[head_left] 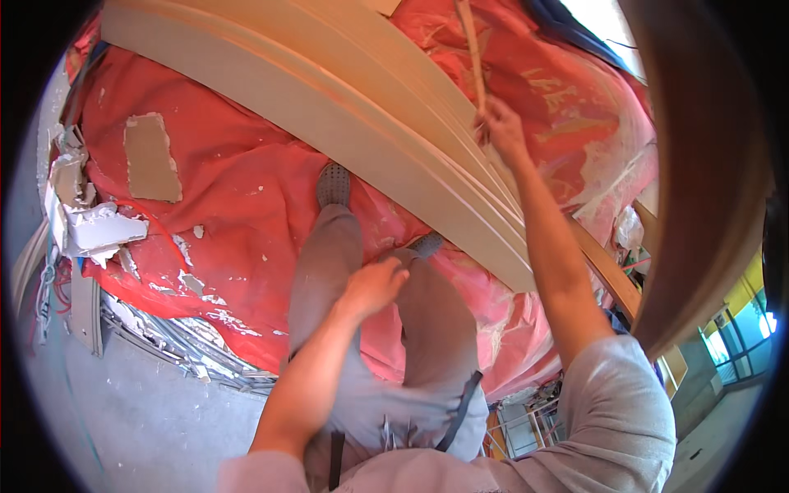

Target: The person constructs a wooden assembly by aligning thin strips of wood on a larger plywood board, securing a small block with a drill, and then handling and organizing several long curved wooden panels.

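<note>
A: Head view first: where are your hands?

B: Your right hand (pixel 500 125) is stretched out ahead of you, arm nearly straight, fingers closed around the lower end of a thin, pale wooden stick (pixel 471 51) that runs up and away from the fist toward the top edge.

A: And the other one?

B: Your left hand (pixel 374 283) sits low and close to your body, loosely curled, resting on your right thigh just above the knee of your grey trousers (pixel 329 271). It holds nothing that you can see.

A: What lies by the right hand?

B: Just to its left, a stack of long, curved, beige boards (pixel 345 115) sweeps diagonally under the fist; whether the stick touches them you cannot tell. Below both hands, a red, plaster-spattered tarpaulin (pixel 238 205) covers the surface you stand on, your grey shoes (pixel 333 182) planted on it at the boards' near edge.

A: Further out?

B: Well to the left of your left hand, broken white plasterboard pieces (pixel 90 226) are heaped at the tarpaulin's edge.
</note>
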Demonstrator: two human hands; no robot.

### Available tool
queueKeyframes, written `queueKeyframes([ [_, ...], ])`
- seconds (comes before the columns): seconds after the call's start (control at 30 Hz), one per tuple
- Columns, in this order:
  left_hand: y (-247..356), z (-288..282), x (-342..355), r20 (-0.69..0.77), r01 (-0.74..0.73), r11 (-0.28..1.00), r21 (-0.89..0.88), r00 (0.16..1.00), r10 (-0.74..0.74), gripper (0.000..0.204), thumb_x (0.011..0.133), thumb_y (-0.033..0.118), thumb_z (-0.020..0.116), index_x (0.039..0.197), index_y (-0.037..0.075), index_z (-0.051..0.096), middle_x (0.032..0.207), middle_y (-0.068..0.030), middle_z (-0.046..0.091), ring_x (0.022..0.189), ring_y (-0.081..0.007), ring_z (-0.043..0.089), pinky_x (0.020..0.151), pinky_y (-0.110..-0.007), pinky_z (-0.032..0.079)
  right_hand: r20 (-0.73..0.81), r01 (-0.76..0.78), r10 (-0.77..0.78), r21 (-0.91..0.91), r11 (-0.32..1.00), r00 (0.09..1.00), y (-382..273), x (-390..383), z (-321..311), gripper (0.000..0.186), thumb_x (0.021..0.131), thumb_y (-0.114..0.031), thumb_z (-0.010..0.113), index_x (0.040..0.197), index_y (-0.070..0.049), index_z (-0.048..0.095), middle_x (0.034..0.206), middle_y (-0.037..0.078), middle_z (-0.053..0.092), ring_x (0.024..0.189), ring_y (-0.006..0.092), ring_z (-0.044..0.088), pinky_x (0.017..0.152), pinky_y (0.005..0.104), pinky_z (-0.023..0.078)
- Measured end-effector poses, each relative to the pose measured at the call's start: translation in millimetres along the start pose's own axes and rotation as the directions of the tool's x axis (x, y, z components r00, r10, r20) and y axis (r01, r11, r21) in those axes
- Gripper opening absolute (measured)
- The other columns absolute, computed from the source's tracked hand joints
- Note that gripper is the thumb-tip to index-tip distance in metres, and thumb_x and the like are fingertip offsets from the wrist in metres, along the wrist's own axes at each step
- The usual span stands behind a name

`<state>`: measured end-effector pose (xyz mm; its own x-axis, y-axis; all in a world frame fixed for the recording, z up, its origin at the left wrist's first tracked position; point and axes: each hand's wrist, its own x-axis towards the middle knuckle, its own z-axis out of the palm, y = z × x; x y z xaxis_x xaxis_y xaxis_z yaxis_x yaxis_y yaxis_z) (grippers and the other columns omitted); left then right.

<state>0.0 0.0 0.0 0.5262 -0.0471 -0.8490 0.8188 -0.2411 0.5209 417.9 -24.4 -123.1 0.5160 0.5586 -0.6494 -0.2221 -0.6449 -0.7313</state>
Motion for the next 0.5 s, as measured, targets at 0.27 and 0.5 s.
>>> queueKeyframes([
  [0.27,98,-15,-101,0.009,-0.016,0.431,-0.902,0.998,0.056,0.054,0.11,0.036,0.067,0.154,0.006,0.057,0.143,-0.0079,0.071,0.116,-0.0237,0.072,0.1,-0.041,0.059,0.084,-0.356,0.366,0.512,0.782,0.927,-177,-370,23,0.036,0.112,-0.021,0.062,0.142,-0.001,0.068,0.084,-0.001,0.068,0.055,0.0041,0.047,0.049,0.0211,0.037],
  [0.5,255,-110,-247,0.031,-0.146,0.359,-0.922,0.895,0.444,0.061,0.109,0.036,0.069,0.157,0.003,0.051,0.143,-0.0121,0.069,0.118,-0.0225,0.074,0.099,-0.037,0.061,0.147,-0.303,0.271,0.6,0.74,0.951,-275,-563,13,0.041,0.117,-0.02,0.051,0.153,-0.003,0.06,0.088,0.003,0.071,0.052,0.0061,0.05,0.046,0.0224,0.04],
])
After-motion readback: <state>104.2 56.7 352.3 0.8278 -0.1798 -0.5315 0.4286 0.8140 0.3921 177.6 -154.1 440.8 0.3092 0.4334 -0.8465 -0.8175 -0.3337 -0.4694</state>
